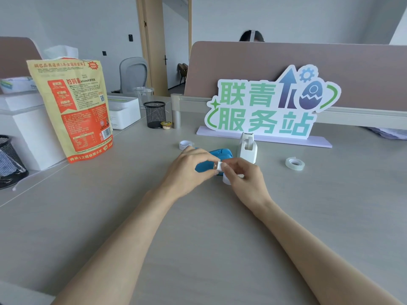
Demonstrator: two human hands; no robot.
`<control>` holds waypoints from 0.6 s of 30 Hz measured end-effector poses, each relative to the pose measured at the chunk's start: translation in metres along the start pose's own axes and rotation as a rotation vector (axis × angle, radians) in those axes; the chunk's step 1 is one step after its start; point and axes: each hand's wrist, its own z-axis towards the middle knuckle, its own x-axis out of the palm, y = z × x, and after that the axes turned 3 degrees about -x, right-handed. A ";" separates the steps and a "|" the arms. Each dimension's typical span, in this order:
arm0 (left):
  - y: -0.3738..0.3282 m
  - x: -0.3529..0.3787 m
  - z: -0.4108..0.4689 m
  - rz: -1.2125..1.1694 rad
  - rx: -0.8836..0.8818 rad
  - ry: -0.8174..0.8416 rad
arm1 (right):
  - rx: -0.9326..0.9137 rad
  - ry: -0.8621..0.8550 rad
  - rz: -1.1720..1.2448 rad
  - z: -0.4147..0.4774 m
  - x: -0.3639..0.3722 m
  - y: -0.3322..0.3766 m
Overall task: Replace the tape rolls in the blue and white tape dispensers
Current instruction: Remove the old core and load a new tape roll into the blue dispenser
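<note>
The blue tape dispenser point(217, 160) lies on the desk, partly hidden behind my hands. My left hand point(189, 170) and my right hand point(241, 175) meet above it, and both pinch a small white piece point(219, 167) between their fingertips. A white rounded part point(226, 180) shows under my right hand. The white tape dispenser point(247, 148) stands upright just behind, to the right. One white tape roll point(185, 144) lies behind my left hand. A clear tape roll point(295, 163) lies flat on the desk to the right.
A colourful standing sign point(271, 106) on a lilac base stands behind the dispensers. At the left are a yellow-and-red snack bag point(79, 111), white boxes point(28, 128), a black mesh pen cup point(154, 114) and a mesh basket point(10, 161). A person sits behind the desk partition point(286, 60).
</note>
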 end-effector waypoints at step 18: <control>0.084 0.007 0.033 0.371 -0.497 0.077 | -0.032 -0.077 -0.074 0.009 0.008 -0.004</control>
